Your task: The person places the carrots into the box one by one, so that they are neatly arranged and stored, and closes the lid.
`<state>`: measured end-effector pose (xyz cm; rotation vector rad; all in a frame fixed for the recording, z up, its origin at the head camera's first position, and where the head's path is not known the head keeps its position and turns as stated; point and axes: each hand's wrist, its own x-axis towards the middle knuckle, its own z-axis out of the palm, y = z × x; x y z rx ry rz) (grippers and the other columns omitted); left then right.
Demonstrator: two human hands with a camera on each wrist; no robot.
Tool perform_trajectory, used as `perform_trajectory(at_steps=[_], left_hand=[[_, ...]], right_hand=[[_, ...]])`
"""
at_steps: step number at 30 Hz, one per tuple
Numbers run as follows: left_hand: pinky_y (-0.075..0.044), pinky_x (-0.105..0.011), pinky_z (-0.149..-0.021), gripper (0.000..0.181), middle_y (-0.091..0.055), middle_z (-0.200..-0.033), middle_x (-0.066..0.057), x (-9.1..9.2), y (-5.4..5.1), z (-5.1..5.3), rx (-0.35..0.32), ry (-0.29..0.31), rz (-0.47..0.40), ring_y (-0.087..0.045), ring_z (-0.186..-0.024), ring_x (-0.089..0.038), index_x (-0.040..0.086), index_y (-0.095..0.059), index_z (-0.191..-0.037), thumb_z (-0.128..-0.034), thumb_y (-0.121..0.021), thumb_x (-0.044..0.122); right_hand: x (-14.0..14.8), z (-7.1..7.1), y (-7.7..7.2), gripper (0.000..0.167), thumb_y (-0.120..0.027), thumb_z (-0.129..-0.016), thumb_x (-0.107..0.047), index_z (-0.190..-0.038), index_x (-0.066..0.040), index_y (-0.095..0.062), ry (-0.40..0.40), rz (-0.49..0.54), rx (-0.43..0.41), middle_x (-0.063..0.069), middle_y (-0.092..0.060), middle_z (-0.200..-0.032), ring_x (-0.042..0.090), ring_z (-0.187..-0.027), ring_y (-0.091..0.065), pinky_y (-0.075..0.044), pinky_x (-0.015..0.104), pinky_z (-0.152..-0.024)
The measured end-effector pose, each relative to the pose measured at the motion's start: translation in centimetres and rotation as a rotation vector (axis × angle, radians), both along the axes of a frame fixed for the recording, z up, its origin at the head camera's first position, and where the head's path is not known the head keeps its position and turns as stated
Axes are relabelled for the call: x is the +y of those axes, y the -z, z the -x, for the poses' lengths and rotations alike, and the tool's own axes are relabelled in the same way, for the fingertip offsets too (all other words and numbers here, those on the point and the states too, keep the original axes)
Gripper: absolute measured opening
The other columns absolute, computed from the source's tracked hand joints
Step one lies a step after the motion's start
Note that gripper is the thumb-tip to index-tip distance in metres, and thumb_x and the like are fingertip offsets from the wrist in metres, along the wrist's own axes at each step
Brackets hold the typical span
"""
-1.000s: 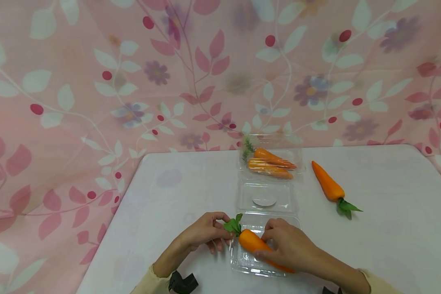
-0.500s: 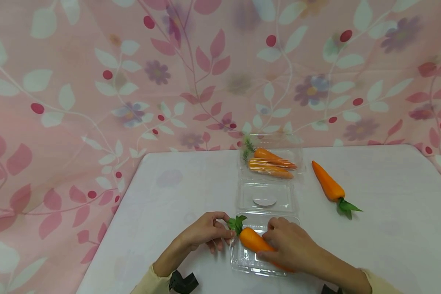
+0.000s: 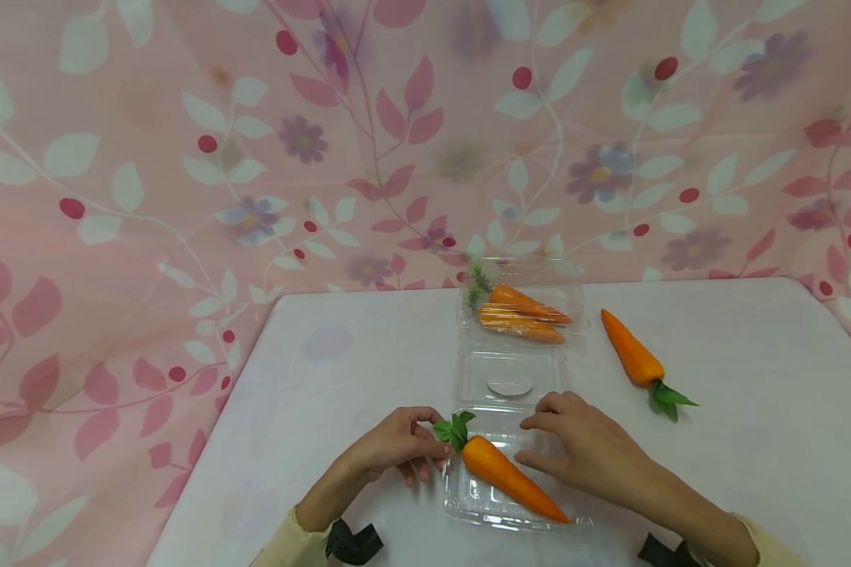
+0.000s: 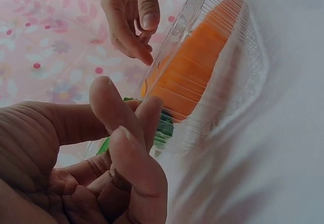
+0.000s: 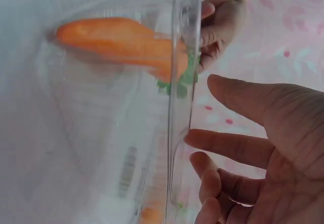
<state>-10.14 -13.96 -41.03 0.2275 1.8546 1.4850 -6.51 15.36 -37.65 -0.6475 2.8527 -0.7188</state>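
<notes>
A toy carrot with green leaves lies diagonally in the near half of an open clear plastic box. Its leafy top overhangs the upper left corner, and its tip reaches the lower right. At that left edge my left hand pinches the rim beside the leaves, thumb and index finger close together. My right hand is over the box's right side, its fingers apart and off the carrot. In the right wrist view the right hand's index finger is close to the box rim; contact is unclear.
The box's lid half lies flat behind. Farther back, a clear pack holds two carrots with feathery greens. Another carrot lies on the white table at right. A floral curtain hangs behind.
My right hand has let go of the carrot and moved up and to the right. The carrot shifted slightly within the box and is now fully uncovered. My left hand has stayed in place.
</notes>
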Motion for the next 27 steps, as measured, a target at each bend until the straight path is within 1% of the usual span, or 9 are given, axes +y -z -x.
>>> perform_trajectory(at_steps=[6, 9, 13, 16, 21, 27], left_hand=[[-0.046, -0.02, -0.039, 0.022, -0.069, -0.07, -0.007, 0.0, 0.0, 0.0, -0.002, -0.002, 0.0, -0.056, -0.044, -0.009, 0.003, -0.061, -0.104, -0.0868, -0.073, 0.011], [-0.046, -0.02, -0.039, 0.022, -0.069, -0.071, -0.007, 0.1, -0.1, 0.0, -0.002, -0.004, 0.001, -0.056, -0.045, -0.008, 0.004, -0.061, -0.104, -0.0869, -0.073, 0.011], [-0.046, -0.019, -0.039, 0.021, -0.069, -0.071, -0.007, 0.1, -0.2, -0.2, 0.004, -0.005, 0.002, -0.056, -0.045, -0.008, 0.003, -0.061, -0.103, -0.0871, -0.072, 0.011], [-0.046, -0.019, -0.039, 0.021, -0.069, -0.071, -0.007, 0.1, -0.3, -0.2, 0.005, -0.005, 0.002, -0.056, -0.044, -0.008, 0.004, -0.061, -0.103, -0.0871, -0.072, 0.01], [-0.046, -0.019, -0.039, 0.021, -0.069, -0.071, -0.006, 0.1, -0.3, -0.1, 0.0, -0.003, 0.003, -0.056, -0.045, -0.008, 0.004, -0.061, -0.103, -0.0873, -0.072, 0.011], [-0.047, -0.02, -0.04, 0.022, -0.069, -0.071, -0.007, 0.1, -0.2, -0.1, -0.006, -0.007, 0.0, -0.057, -0.045, -0.008, 0.004, -0.061, -0.104, -0.0871, -0.073, 0.011]], right_hand=[[1.3, 0.4, -0.4, 0.032, -0.08, -0.08, -0.046, -0.105, -0.026, -0.075, 0.024, 0.042, 0.053, -0.007, -0.059, -0.102, 0.01, -0.09, -0.051, -0.052, 0.027, -0.072], [2.0, 0.7, -0.5, 0.031, -0.082, -0.08, -0.041, -0.106, -0.026, -0.075, 0.037, 0.069, 0.085, -0.007, -0.059, -0.103, 0.012, -0.092, -0.053, -0.054, 0.029, -0.074], [2.9, 1.1, -0.5, 0.029, -0.084, -0.08, -0.031, -0.106, -0.024, -0.076, 0.064, 0.126, 0.125, -0.004, -0.061, -0.105, 0.016, -0.094, -0.057, -0.057, 0.034, -0.076], [3.8, 1.5, -0.3, 0.029, -0.084, -0.08, -0.028, -0.107, -0.024, -0.075, 0.082, 0.16, 0.148, -0.003, -0.061, -0.104, 0.018, -0.092, -0.058, -0.058, 0.035, -0.074], [5.2, 2.0, 0.0, 0.03, -0.084, -0.08, -0.027, -0.108, -0.022, -0.075, 0.122, 0.189, 0.175, -0.001, -0.062, -0.104, 0.02, -0.089, -0.058, -0.058, 0.034, -0.069], [6.5, 2.4, 0.8, 0.032, -0.086, -0.078, -0.024, -0.108, -0.018, -0.075, 0.148, 0.233, 0.268, -0.002, -0.062, -0.102, 0.018, -0.085, -0.056, -0.053, 0.029, -0.063]])
